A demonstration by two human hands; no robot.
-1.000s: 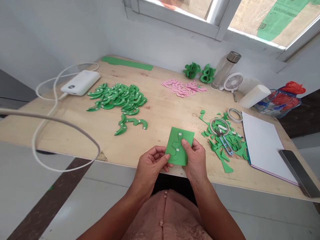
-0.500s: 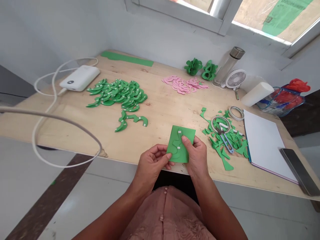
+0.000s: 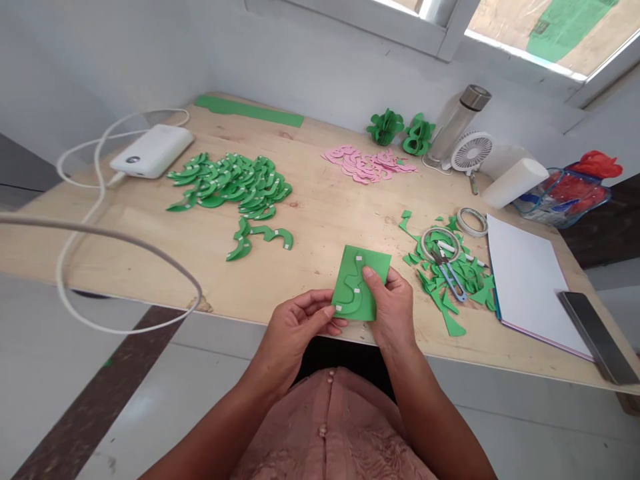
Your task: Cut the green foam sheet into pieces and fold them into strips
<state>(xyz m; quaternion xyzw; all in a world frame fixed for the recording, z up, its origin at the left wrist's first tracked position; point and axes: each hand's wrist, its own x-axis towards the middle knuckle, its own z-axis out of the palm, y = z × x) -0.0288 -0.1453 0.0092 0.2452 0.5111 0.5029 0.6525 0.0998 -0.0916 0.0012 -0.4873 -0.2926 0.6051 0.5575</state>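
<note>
A green paper rectangle point(image 3: 369, 304) is held upright near the table's front edge, with a curvy green cutout point(image 3: 352, 285) lying against its face. Three small white squares show on the cutout. My right hand point(image 3: 393, 303) grips the paper at its right side, thumb on the front. My left hand point(image 3: 303, 327) pinches the lower left corner, its thumb beside the lowest white square. Left of the hands, several loose curved green pieces point(image 3: 273, 235) lie below a large pile of similar green pieces point(image 3: 230, 180).
Green scraps point(image 3: 473, 277) lie right of my hands under blue-handled snips point(image 3: 453, 277) and a tape roll point(image 3: 425, 245). Beyond are pink cutouts point(image 3: 367, 165), a bottle point(image 3: 457, 123) and a fan point(image 3: 471, 152). White paper point(image 3: 535, 287), a phone point(image 3: 597, 337) and a power bank point(image 3: 153, 152) flank the table.
My left thumb has slid slightly left and down, so the lowest white square on the cutout now shows. The camera view has shifted a little. My right hand keeps its grip.
</note>
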